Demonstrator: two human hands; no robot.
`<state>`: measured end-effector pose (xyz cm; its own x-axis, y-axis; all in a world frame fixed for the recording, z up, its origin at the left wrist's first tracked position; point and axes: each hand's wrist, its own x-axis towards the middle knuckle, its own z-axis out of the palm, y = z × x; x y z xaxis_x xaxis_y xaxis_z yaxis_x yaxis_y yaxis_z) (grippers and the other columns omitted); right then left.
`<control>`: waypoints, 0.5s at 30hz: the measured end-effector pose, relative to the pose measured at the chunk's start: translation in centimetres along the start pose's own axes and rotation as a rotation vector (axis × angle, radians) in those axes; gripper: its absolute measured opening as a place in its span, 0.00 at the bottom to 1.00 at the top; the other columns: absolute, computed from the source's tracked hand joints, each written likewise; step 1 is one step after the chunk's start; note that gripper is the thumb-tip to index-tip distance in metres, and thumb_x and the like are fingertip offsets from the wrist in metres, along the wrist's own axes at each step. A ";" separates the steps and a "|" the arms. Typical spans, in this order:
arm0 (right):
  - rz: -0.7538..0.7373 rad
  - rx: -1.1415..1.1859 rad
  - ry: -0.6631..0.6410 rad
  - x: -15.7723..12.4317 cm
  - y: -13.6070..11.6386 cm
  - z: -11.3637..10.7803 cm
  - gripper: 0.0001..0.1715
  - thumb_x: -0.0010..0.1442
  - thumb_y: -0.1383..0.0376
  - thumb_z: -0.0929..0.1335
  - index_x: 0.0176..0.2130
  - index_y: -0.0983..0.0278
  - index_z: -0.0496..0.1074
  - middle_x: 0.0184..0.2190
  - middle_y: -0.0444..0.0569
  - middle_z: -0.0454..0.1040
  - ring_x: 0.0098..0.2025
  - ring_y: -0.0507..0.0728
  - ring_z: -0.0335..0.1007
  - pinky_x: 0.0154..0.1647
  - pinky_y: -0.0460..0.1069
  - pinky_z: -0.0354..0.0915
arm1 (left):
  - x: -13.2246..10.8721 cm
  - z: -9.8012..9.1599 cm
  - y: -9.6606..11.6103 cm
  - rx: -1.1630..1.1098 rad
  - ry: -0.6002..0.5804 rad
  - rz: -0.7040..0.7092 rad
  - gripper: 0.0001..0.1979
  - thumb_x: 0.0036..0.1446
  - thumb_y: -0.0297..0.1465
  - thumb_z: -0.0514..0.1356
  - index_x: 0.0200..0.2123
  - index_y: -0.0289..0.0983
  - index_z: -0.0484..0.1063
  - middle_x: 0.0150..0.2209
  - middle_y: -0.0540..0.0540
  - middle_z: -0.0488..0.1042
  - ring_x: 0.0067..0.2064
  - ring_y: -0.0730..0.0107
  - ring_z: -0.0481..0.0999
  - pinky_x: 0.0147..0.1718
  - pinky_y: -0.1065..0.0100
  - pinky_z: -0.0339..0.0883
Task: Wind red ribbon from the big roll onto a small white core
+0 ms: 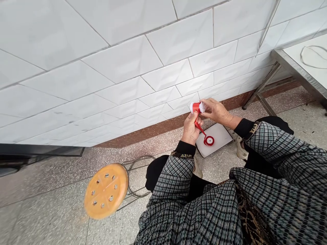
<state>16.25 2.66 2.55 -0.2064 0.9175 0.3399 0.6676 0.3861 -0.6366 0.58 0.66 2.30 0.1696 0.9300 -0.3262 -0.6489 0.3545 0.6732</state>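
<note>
- Left hand (190,131): raised in front of the body and seen from the back. Its fingers (194,119) are curled together and pinch the ribbon (199,128) just below the spool (196,107).
- Right hand (218,111): level with the spool, palm turned toward it. Its fingers (205,103) are pressed onto the spool's white end and grip it from the right side.
- Spool: red core with white ends, axis roughly level. It lies between the two sets of fingers, touching the right fingers at its right end and sitting directly above the left fingers. Whether the left fingertips also touch the spool body cannot be told.
- Ribbon: one red strand leaves the underside of the spool, passes through the left fingers and runs down and to the right, away from both hands.
- Second spool (208,140): red and white, lying flat, well below the fingers. The strand ends at it.
- Board (221,133): white and flat on the floor (51,190), below both hands. It carries the second spool near its left edge.
- Stool (106,190): orange round seat with holes on a wire frame. It stands well apart from the left fingers, down and to their left.
- Bench (293,56): metal-framed, well apart from the right fingers, up and to their right. A looped cord (313,67) lies on it.
- Wall (127,61): white tiles, beyond the fingers.
</note>
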 end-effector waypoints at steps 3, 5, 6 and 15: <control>0.020 0.059 0.007 0.1 0.3 0.3 0.30 0.55 0.70 0.76 0.57 0.67 0.74 0.45 0.55 0.77 0.42 0.61 0.77 0.48 0.54 0.71 | -0.2 0.0 0.0 0.000 0.017 -0.046 0.21 0.51 0.35 0.75 0.24 0.36 0.64 0.16 0.59 0.58 0.18 0.83 0.57 0.18 0.75 0.55; 0.080 0.171 -0.024 0.1 0.3 0.4 0.30 0.55 0.70 0.76 0.56 0.66 0.74 0.43 0.53 0.78 0.40 0.60 0.78 0.46 0.53 0.72 | -0.1 -0.1 0.0 0.012 0.021 -0.047 0.21 0.50 0.35 0.75 0.24 0.36 0.65 0.16 0.59 0.58 0.17 0.83 0.56 0.18 0.75 0.55; 0.121 0.233 -0.044 0.2 0.3 0.4 0.29 0.55 0.69 0.76 0.56 0.66 0.74 0.41 0.51 0.79 0.40 0.59 0.78 0.45 0.52 0.72 | -0.1 -0.1 0.0 0.021 0.021 -0.046 0.21 0.50 0.35 0.76 0.24 0.36 0.65 0.16 0.59 0.58 0.17 0.83 0.56 0.18 0.75 0.54; 0.469 0.752 -0.041 0.7 -0.5 0.0 0.09 0.58 0.70 0.74 0.41 0.66 0.76 0.28 0.41 0.76 0.29 0.51 0.75 0.34 0.44 0.71 | 0.2 -0.9 -0.3 0.139 -0.021 -0.006 0.22 0.42 0.40 0.78 0.25 0.35 0.69 0.19 0.57 0.63 0.19 0.83 0.59 0.19 0.74 0.57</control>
<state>15.80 3.11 3.08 -0.0647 0.9942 -0.0859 0.0461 -0.0830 -0.9955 0.17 0.68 1.42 0.1892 0.9292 -0.3175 -0.5390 0.3686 0.7573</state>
